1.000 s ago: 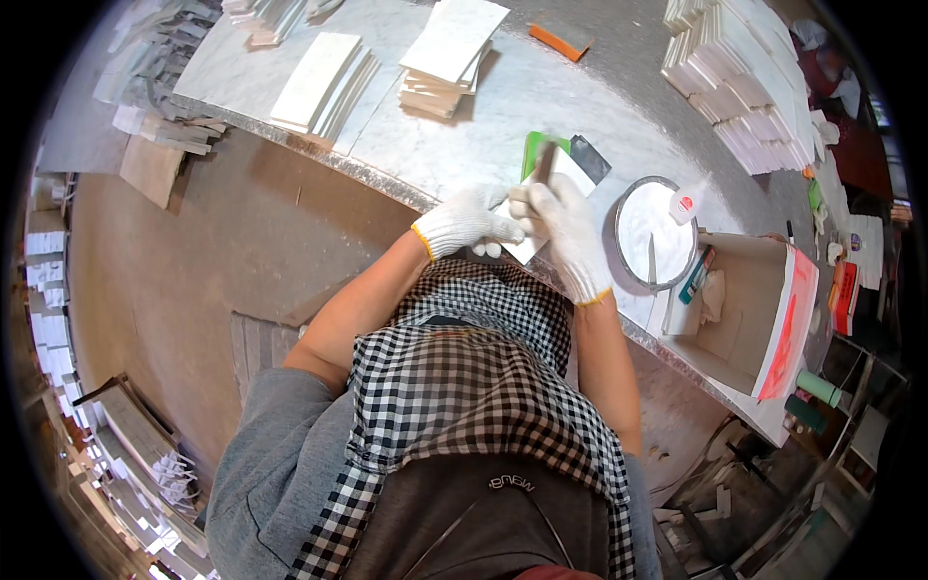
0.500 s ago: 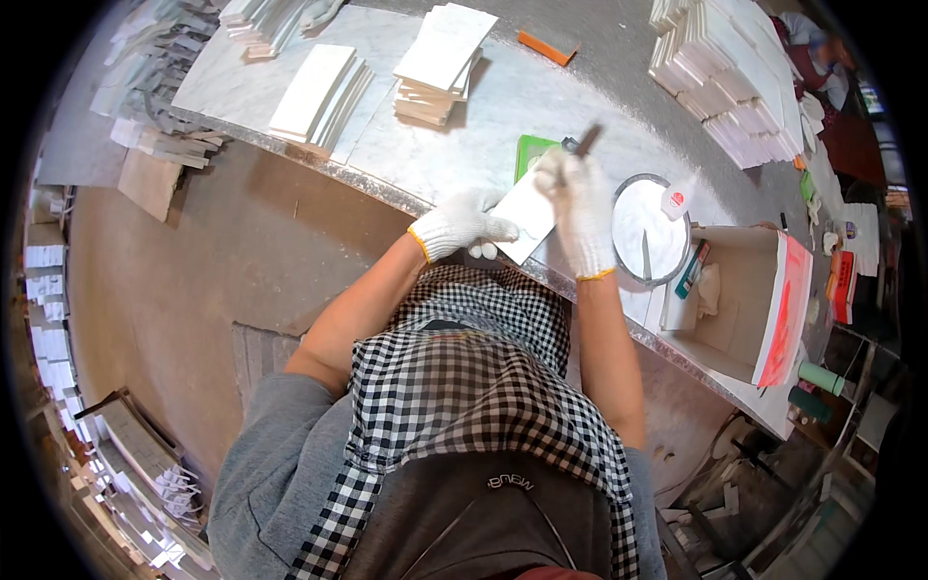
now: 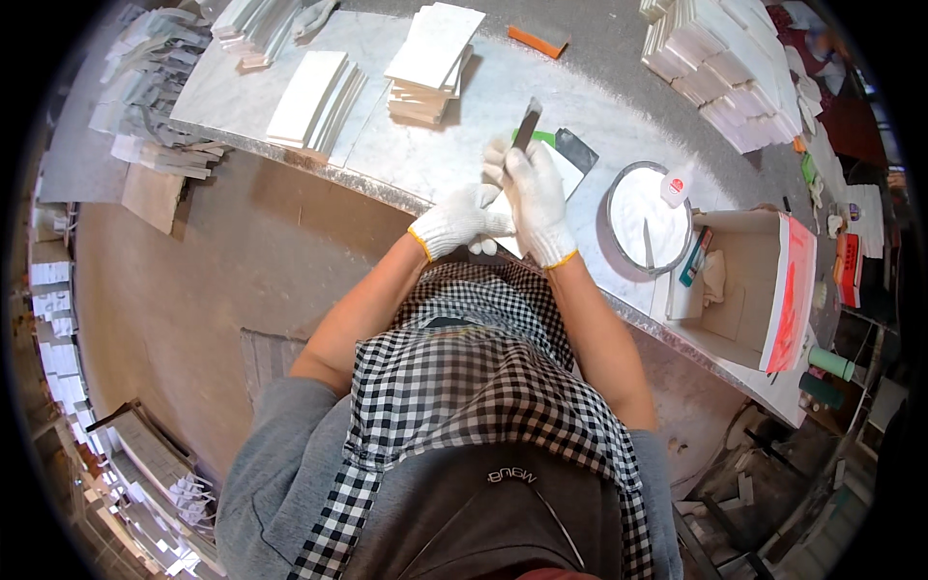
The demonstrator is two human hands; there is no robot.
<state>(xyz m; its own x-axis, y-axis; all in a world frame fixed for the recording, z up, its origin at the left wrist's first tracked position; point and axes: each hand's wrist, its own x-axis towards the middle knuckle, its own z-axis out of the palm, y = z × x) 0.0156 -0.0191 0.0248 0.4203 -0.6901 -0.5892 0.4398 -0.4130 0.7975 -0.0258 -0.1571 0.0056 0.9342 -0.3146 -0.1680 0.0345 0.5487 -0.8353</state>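
My left hand (image 3: 458,224), in a white knit glove with a yellow cuff, grips the near left edge of a white slab (image 3: 563,174), its thumb on top. Above that slab my right hand (image 3: 534,198), gloved alike, is closed around a narrow, flat-bladed tool (image 3: 528,126) with a dark body and a paler tip, pointing away from me. Whether it is a knife or a scraper I cannot tell. The right hand hides much of the slab's middle. Behind the slab show a green piece (image 3: 546,138) and a dark grey flat piece (image 3: 577,150).
To the right stand a round tub (image 3: 613,232) of white material with a stick in it, a small white bottle (image 3: 676,188) and an open carton (image 3: 744,329). Stacks of white slabs (image 3: 430,58) line the far side, near an orange block (image 3: 537,42).
My right hand has moved left across the slab, and its tool has swung to point away from me. More of the dark grey piece shows. The left hand has barely moved.
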